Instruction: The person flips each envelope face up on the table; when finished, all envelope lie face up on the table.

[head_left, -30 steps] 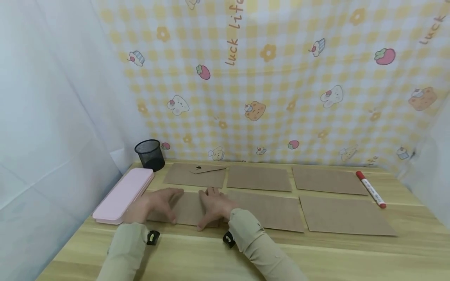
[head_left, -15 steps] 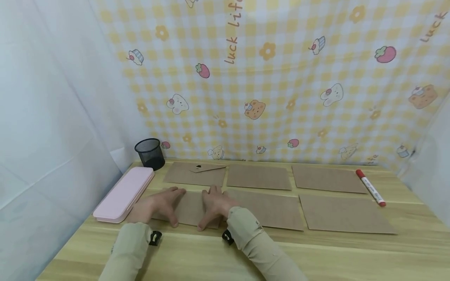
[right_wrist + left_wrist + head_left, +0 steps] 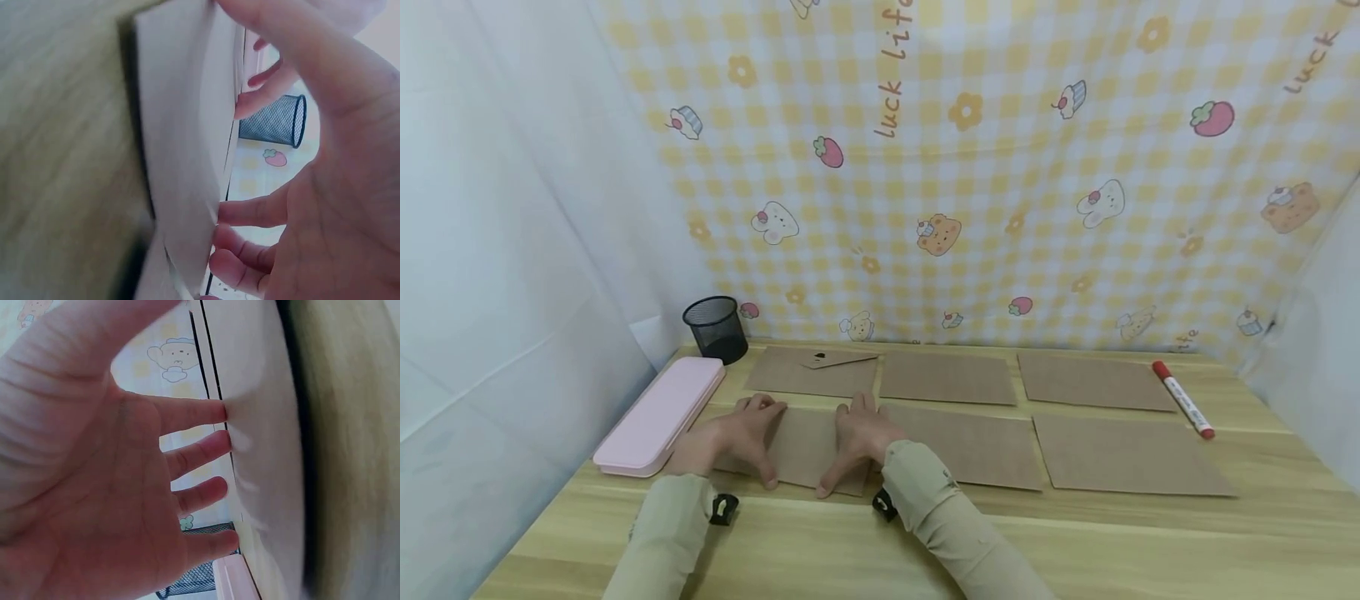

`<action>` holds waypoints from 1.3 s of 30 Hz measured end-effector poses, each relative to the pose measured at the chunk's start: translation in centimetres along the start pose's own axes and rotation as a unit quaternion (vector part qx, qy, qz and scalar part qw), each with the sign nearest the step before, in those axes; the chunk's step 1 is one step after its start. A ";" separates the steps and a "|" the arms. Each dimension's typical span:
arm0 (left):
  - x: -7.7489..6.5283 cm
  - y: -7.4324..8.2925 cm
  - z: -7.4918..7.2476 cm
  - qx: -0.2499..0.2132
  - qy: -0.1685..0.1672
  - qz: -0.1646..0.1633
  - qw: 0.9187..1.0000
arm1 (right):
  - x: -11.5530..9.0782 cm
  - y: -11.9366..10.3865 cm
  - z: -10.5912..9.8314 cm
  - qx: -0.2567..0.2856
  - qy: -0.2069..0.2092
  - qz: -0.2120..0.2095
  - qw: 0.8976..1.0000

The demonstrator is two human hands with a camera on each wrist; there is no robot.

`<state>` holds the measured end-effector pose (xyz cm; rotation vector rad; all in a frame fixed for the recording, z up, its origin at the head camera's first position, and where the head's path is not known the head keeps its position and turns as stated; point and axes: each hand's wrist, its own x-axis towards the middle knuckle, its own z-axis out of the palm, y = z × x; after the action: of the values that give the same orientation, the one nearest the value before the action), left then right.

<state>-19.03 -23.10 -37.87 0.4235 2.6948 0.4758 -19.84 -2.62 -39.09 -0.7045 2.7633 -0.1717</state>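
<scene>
Both hands lie on a brown kraft envelope [image 3: 805, 446] at the front left of the table. My left hand [image 3: 737, 435] spreads over its left side, thumb near the front edge. In the left wrist view its fingers [image 3: 194, 453] reach fairly straight to the paper [image 3: 265, 444]. My right hand [image 3: 859, 435] rests over the right side, thumb at the near edge; the right wrist view shows its fingertips [image 3: 226, 212] touching the paper [image 3: 181, 125]. The hands cover both ends of this envelope. Right beside it lies another brown envelope [image 3: 966, 446].
Behind lies a back row: an envelope with a visible flap [image 3: 812, 372], a middle one [image 3: 947, 377] and a right one [image 3: 1093, 381]. Another envelope [image 3: 1127, 454] is at front right, near a red marker [image 3: 1182, 400]. A pink case [image 3: 658, 412] and black mesh pen holder [image 3: 715, 329] stand left.
The envelope under the hands has turned slightly, its near right corner coming a little toward me. Both hands stay on it with small finger shifts. The head view has shifted slightly.
</scene>
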 end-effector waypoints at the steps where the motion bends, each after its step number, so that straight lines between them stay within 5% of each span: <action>1: 0.0 0.0 0.0 0.001 0.001 0.001 1.000 | 0.0 0.0 0.0 -0.005 0.001 -0.002 1.000; 8: -0.6 0.1 -0.6 -0.016 0.017 0.020 1.000 | -0.3 0.1 -0.5 -0.016 0.032 -0.033 0.999; 17: -1.2 1.1 -1.7 -0.059 0.066 0.059 0.994 | -1.7 1.9 -2.4 0.083 0.024 -0.057 0.995; 23: -1.8 2.2 -2.3 -0.045 0.102 0.088 0.990 | -2.9 3.1 -3.7 0.137 0.022 -0.070 0.988; 32: -2.4 2.9 -2.2 -0.033 0.146 0.143 0.978 | -4.3 3.5 -4.5 0.129 0.025 -0.072 0.989; 39: -2.3 3.4 -2.8 -0.006 0.158 0.143 0.977 | -6.3 5.1 -5.7 0.169 0.087 -0.095 0.977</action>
<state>-17.38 -21.61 -33.45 0.7994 2.9447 0.6926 -18.58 5.12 -33.12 -0.8921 2.7184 -0.7558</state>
